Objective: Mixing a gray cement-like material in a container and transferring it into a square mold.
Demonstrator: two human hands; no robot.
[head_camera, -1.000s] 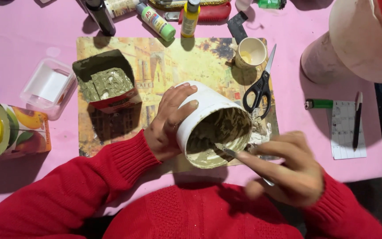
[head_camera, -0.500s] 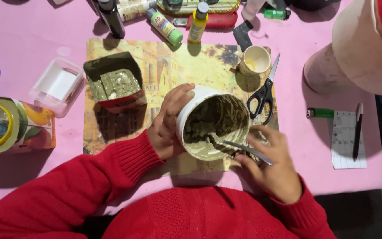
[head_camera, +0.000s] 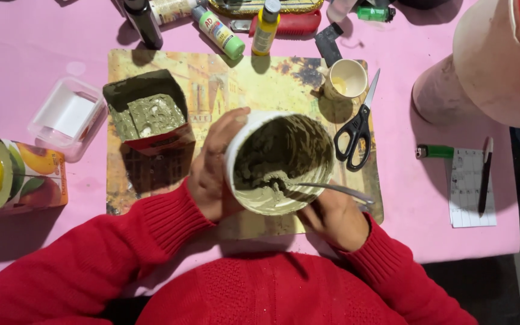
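- While the left hand (head_camera: 212,171) wraps its fingers around the white tub (head_camera: 280,162), thumb on the rim, the tub sits tilted over the placemat (head_camera: 224,78) on the pink tabletop (head_camera: 31,54).
- Grey-green paste coats the tub's inside and pools at its lower edge.
- Right hand (head_camera: 335,218) has its fingers pinched on a metal spoon (head_camera: 326,188), tip sunk in the paste.
- Cut-open carton (head_camera: 148,114) nearby holds the same lumpy paste.
- Small cup (head_camera: 345,79) beside the scissors (head_camera: 357,129) holds a yellowish trace.

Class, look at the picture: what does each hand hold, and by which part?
The left hand grips the white tub by its outer side wall. The right hand holds a metal spoon by its handle.
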